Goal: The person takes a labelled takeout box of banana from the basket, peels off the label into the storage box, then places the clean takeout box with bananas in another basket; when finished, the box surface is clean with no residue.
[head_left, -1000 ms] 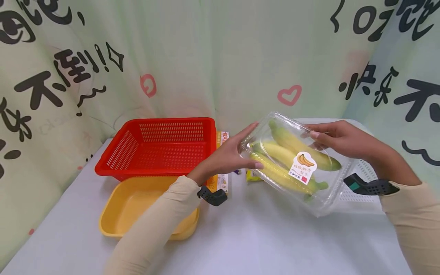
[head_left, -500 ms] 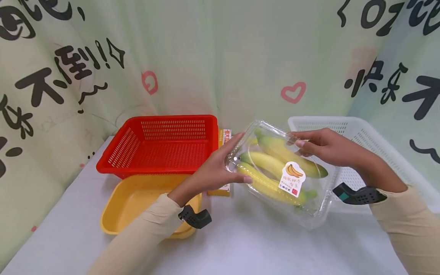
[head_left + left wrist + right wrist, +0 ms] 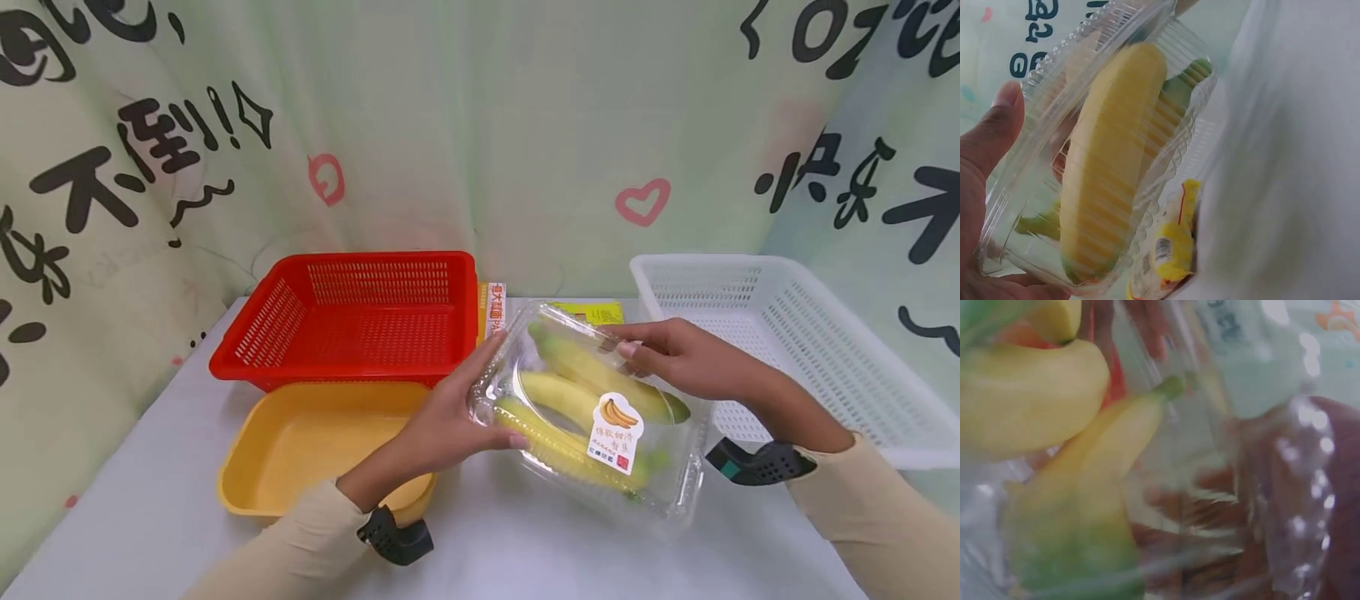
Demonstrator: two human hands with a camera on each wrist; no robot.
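A clear plastic clamshell box (image 3: 678, 492) with several yellow-green bananas (image 3: 564, 398) inside is held tilted in front of me, a white banana label (image 3: 615, 432) on its lid. My left hand (image 3: 457, 417) grips its left end, thumb over the lid edge. At the far right edge, my right hand (image 3: 686, 358) holds the box with the thumb on top and the other fingers behind. The left wrist view shows one banana (image 3: 1113, 156) through the box wall. In the right wrist view the right fingers (image 3: 1210, 550) show blurred through the plastic.
A red basket (image 3: 375, 350) stands at the back left, with a yellow tub (image 3: 315, 450) in front of it. A white basket (image 3: 825, 358) is at the right. Behind the box lie a yellow packet (image 3: 592, 312) and an orange-and-white package (image 3: 495, 308).
Both hands have brought the banana box down and to the left, closer to me. More of the white basket shows, and the yellow packet appears behind the box.
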